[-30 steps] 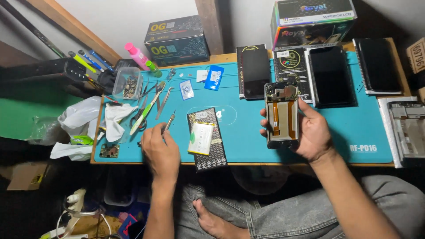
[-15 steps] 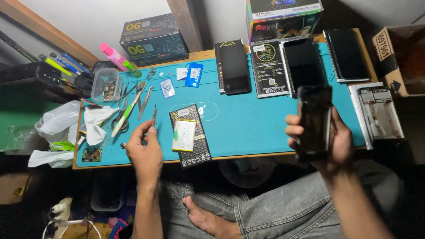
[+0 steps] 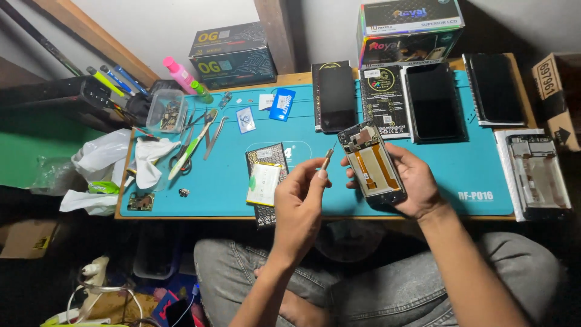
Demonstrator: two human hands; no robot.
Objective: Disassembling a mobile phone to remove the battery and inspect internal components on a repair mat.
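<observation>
The fingers of the left hand (image 3: 298,203) are pinched narrow around a small screwdriver (image 3: 327,158), its tip pointing up toward the top corner of the opened phone (image 3: 371,162). The right hand (image 3: 407,181) holds this phone from below, fingers wrapped on its edges, the inside with orange flex cables facing up. Half a second ago the left hand rested flat on the blue mat (image 3: 230,181) and the phone showed its dark side, further right. Now the phone is just beside the screwdriver tip, above the mat's front edge.
</observation>
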